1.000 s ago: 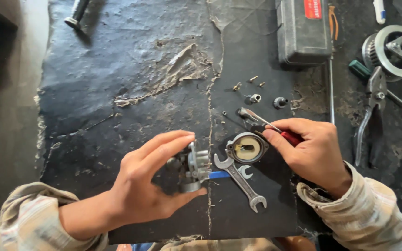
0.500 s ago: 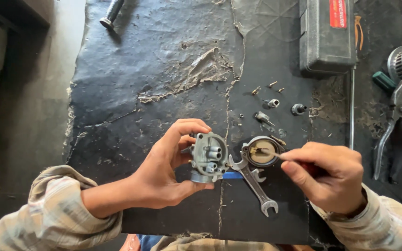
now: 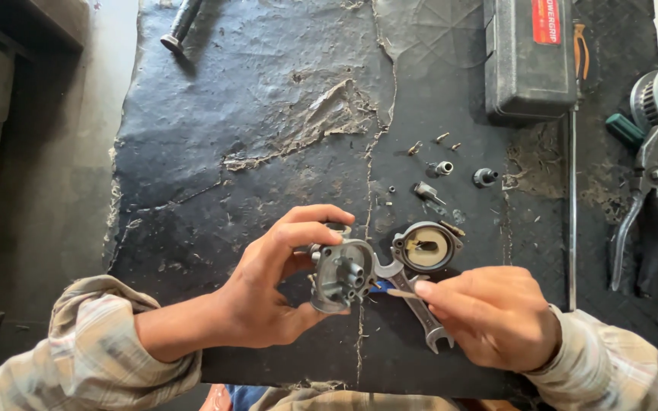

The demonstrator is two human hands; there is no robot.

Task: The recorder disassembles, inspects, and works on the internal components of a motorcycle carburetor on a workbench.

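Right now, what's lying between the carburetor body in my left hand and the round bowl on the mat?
In the head view, the open jaw of the wrench lies between the carburetor body and the bowl, flat on the mat.

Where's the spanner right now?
In the head view the spanner lies flat on the black mat, low and right of centre, just under the round bowl-shaped part, partly covered by the right hand.

Worn black mat [image 3: 268, 114], grey floor [image 3: 55, 190]
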